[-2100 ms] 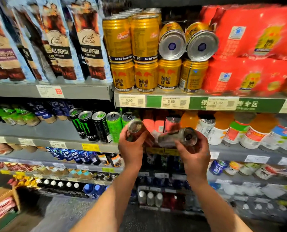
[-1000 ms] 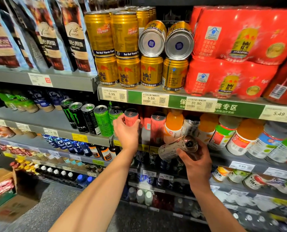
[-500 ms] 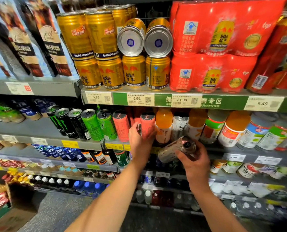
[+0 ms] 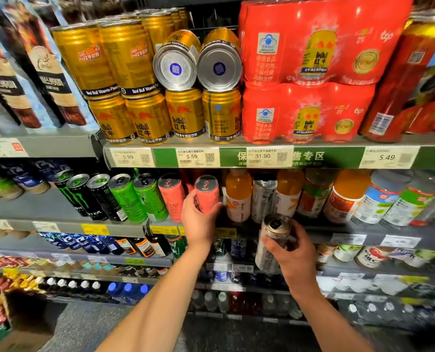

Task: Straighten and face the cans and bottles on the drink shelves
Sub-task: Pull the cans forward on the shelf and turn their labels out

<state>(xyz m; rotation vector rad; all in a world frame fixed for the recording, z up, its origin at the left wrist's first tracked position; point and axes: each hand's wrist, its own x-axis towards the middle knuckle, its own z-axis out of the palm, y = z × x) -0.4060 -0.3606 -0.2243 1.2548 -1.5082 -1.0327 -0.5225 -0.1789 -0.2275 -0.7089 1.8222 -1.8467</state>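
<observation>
From the head camera, the left hand [image 4: 200, 219] reaches up to the middle drink shelf [image 4: 66, 226], its fingers [image 4: 189, 203] and thumb curled around the lower body of a salmon-pink can [image 4: 206, 193] that stands upright in the front row. A second pink can [image 4: 172, 195] stands just beside it on the left, followed by two green cans [image 4: 137, 196] and three black cans [image 4: 89, 196] further left. To the right of the gripped can stands an orange-capped bottle [image 4: 238, 196], then a pale grey can [image 4: 264, 199] on the shelf. The right hand [image 4: 293, 252] is lower, in front of the shelf edge, its fingers [image 4: 271, 243] wrapped around a silver patterned can [image 4: 272, 240] held off the shelf, with the can's top tilted toward the camera. On the shelf above, gold cans [image 4: 147, 118] are stacked in two tiers, and two gold cans lying on their sides [image 4: 197, 66] show their silver bases. Red multipacks [image 4: 310, 72] sit just to their right. Price labels [image 4: 192, 156] run along that shelf's front strip.
</observation>
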